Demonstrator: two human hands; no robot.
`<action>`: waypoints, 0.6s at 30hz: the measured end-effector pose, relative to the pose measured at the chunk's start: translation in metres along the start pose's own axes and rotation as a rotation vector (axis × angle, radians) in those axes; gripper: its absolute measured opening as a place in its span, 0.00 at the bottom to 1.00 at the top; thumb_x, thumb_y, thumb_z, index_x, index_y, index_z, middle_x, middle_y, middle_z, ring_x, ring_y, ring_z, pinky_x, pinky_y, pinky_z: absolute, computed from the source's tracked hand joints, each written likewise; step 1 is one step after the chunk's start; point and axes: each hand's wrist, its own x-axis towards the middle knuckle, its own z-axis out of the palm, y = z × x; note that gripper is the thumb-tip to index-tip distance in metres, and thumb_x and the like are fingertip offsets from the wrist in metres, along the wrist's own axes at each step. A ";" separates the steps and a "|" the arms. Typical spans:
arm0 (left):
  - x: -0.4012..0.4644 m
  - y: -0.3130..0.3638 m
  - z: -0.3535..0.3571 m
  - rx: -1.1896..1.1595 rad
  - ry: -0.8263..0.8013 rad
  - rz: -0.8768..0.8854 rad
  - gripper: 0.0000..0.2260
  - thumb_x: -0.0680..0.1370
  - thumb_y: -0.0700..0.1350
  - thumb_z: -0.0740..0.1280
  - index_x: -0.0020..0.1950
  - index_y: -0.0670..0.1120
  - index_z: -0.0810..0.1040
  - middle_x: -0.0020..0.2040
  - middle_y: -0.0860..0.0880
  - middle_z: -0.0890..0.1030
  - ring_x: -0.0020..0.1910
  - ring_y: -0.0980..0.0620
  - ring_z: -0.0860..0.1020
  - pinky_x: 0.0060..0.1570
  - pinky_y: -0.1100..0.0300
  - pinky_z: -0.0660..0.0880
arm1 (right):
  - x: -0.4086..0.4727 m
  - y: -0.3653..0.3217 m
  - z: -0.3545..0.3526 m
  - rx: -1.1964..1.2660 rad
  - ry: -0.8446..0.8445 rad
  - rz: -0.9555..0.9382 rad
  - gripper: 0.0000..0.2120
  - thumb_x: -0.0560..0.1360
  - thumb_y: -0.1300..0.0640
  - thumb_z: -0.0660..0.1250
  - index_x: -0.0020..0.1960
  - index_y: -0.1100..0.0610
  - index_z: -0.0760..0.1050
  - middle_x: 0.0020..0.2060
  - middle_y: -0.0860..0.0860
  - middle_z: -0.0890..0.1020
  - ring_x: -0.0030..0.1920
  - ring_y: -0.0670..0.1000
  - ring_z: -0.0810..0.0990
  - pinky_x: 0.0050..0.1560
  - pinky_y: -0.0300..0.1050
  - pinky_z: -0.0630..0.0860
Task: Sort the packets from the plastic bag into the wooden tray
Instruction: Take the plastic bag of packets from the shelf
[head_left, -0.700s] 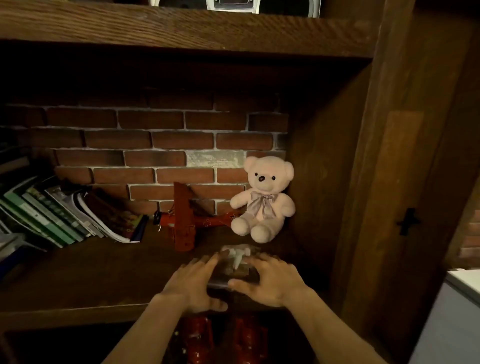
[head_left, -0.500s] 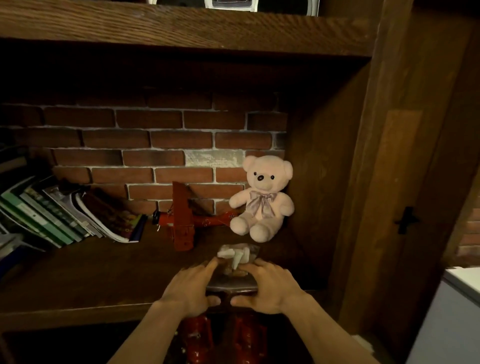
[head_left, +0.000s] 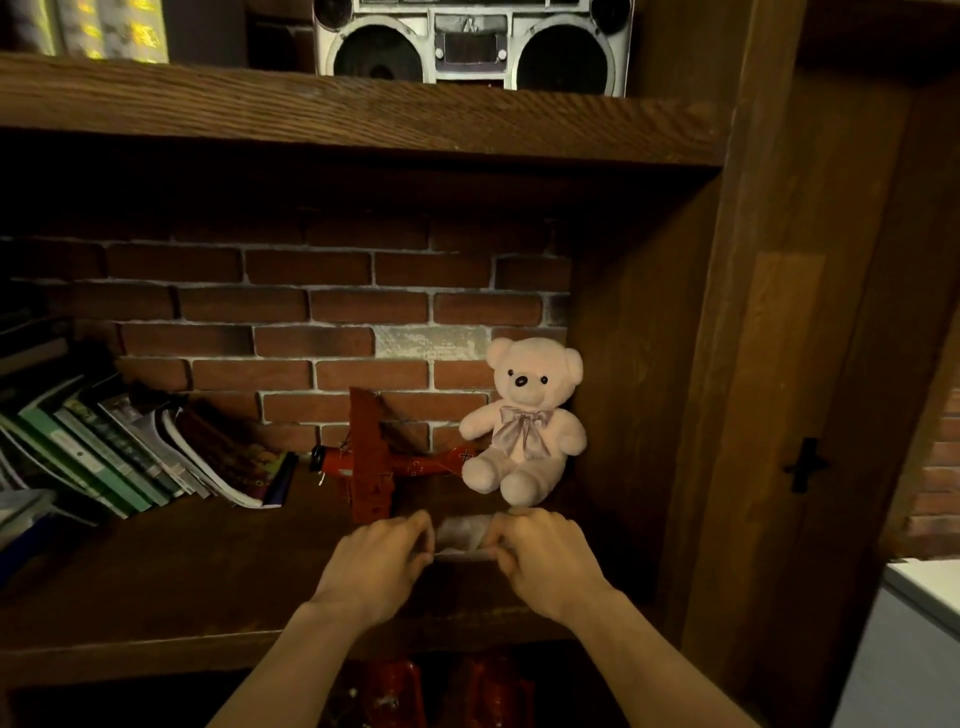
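A small clear plastic bag (head_left: 464, 535) with pale packets inside sits on the dark wooden shelf (head_left: 171, 587), between my two hands. My left hand (head_left: 379, 564) grips its left side with curled fingers. My right hand (head_left: 545, 558) grips its right side the same way. Only the bag's middle shows between them; the rest is covered by my fingers. No wooden tray is in view.
A pink teddy bear (head_left: 524, 426) sits just behind the bag at the shelf's right end. A red toy plane (head_left: 371, 465) stands behind my left hand. Leaning books (head_left: 130, 457) fill the left. A boombox (head_left: 472, 44) stands on the upper shelf. Red objects (head_left: 447, 691) lie below.
Both hands have closed tighter on the bag's sides, hiding more of it. The view has tilted up, bringing the boombox into sight.
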 end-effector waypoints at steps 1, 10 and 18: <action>0.000 0.000 -0.005 0.001 0.020 0.006 0.04 0.81 0.49 0.65 0.50 0.58 0.71 0.50 0.57 0.78 0.49 0.56 0.77 0.52 0.53 0.78 | 0.001 -0.001 -0.004 0.000 0.013 -0.006 0.04 0.79 0.54 0.65 0.53 0.49 0.76 0.51 0.48 0.80 0.48 0.54 0.81 0.42 0.48 0.72; -0.008 0.009 -0.038 0.025 0.180 0.041 0.06 0.80 0.48 0.65 0.48 0.58 0.69 0.49 0.57 0.78 0.47 0.54 0.78 0.48 0.51 0.78 | 0.000 -0.016 -0.035 -0.008 0.111 -0.014 0.05 0.78 0.56 0.64 0.50 0.47 0.77 0.46 0.47 0.82 0.43 0.52 0.79 0.37 0.46 0.69; -0.026 0.018 -0.066 0.005 0.253 0.104 0.06 0.80 0.48 0.65 0.49 0.58 0.70 0.49 0.57 0.78 0.47 0.57 0.77 0.48 0.55 0.78 | -0.007 -0.035 -0.066 -0.039 0.160 0.001 0.06 0.77 0.58 0.66 0.48 0.48 0.79 0.45 0.46 0.82 0.41 0.50 0.80 0.34 0.42 0.64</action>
